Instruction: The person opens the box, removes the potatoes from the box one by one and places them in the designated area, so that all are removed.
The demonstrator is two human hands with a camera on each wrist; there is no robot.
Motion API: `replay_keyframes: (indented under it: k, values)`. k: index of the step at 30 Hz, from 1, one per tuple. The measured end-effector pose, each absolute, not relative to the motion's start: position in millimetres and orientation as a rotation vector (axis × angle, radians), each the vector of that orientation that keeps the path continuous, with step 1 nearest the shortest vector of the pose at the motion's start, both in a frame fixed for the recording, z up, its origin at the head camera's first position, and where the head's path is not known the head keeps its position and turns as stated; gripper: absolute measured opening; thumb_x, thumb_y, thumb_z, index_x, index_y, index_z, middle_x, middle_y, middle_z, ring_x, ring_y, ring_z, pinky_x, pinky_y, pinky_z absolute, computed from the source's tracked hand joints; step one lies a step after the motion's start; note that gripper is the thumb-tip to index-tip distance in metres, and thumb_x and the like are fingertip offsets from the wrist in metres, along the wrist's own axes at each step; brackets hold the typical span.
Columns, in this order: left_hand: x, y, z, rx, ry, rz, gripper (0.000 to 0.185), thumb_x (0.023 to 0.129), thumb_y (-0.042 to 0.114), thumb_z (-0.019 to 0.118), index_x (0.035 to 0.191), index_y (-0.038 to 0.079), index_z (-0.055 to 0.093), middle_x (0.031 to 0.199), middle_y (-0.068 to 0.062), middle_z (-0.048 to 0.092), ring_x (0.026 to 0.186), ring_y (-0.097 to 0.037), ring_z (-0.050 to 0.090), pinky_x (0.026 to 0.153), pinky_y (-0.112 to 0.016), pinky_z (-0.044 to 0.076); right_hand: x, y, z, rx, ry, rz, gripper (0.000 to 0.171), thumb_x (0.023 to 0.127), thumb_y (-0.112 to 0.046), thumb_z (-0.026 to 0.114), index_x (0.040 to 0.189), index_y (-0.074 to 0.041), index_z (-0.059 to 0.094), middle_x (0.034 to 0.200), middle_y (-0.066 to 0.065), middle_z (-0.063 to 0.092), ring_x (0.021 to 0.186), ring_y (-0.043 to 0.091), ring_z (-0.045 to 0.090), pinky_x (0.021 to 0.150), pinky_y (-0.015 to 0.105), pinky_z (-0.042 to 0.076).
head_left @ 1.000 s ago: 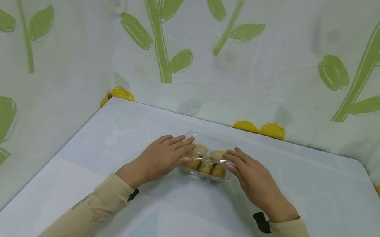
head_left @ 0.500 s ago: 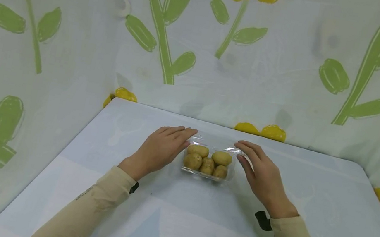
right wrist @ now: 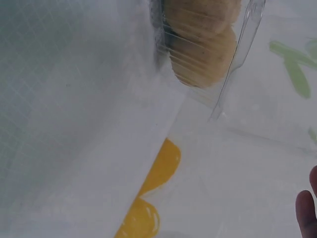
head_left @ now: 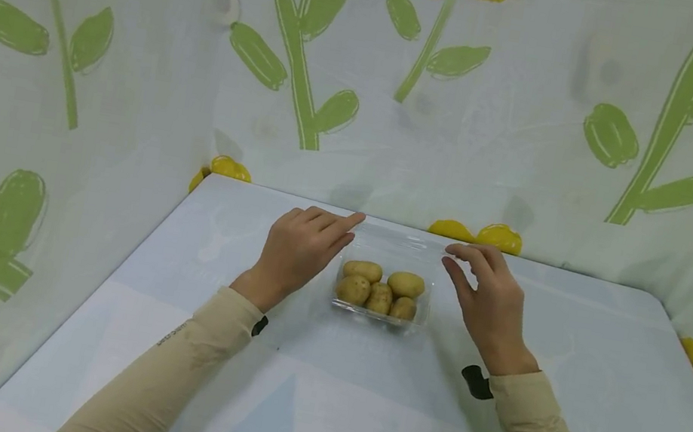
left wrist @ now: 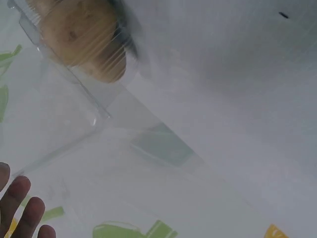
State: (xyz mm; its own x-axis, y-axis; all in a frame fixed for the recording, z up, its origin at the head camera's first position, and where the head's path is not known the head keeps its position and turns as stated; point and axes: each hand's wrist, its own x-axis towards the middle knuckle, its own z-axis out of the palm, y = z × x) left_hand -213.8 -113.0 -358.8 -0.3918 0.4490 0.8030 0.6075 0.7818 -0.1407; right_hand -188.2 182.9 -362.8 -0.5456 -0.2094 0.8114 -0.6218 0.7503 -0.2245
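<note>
Head view. A clear plastic clamshell box (head_left: pixel 383 292) sits on the desk (head_left: pixel 567 375), towards the far edge and about midway across. Five small potatoes (head_left: pixel 380 290) lie in its tray. The transparent lid (head_left: pixel 398 244) is swung up and back on the far side; the tray mouth is uncovered. Left hand (head_left: pixel 299 250) is at the lid's left corner, fingers curled loosely with the index finger stretched along the lid's top edge. It touches the lid, but I cannot tell whether it pinches it. Right hand (head_left: pixel 490 293) mirrors it at the right corner, fingers bent, tips at the lid edge. Beige sleeves on both arms. Flower-print sheet (head_left: pixel 139 59) hangs behind and to the sides.

Left wrist view. One potato (left wrist: pixel 84 39) shows behind the ribbed clear wall of the box (left wrist: pixel 79 94). Fingertips (left wrist: pixel 22 208) are low at the left, straightish, nothing visibly between them.

Right wrist view. Potatoes (right wrist: pixel 200 44) pressed against the clear wall, the lid hinge edge (right wrist: pixel 237 59) standing off to the right. A fingertip (right wrist: pixel 307 213) shows at the frame's edge, grip unreadable.

Progress, as I judge it: opening is nearly complete, since the lid is up. The potatoes are all still inside, and neither hand has come off the lid.
</note>
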Motion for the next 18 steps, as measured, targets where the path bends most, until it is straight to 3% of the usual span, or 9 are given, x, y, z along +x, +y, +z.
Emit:
replay_keyframes:
  k: [7,18]
  values:
    - [-223,-112,-347,-0.777,-1.992,-0.246,0.023,0.091,0.021,0.060,0.112,0.026,0.070,0.089,0.007,0.071,0.077,-0.017,0.065,0.057,-0.031,0.048,-199,183,-354,0.647,-2.132,0.589,0.030,0.080,-0.008,0.072,0.110,-0.013,0.067,0.101,0.009,0.057,0.085,0.019,0.059,0.065,0.033,0.049]
    - [-249,-109,-341,-0.755,-2.206,-0.488,0.031,0.093,0.027,0.058,0.124,0.028,0.063,0.096,0.006,0.071,0.074,-0.015,0.063,0.049,-0.025,0.043,-221,180,-350,0.592,-2.139,0.781,0.029,0.084,-0.008,0.067,0.113,-0.012,0.066,0.103,0.006,0.056,0.087,0.017,0.060,0.070,0.030,0.047]
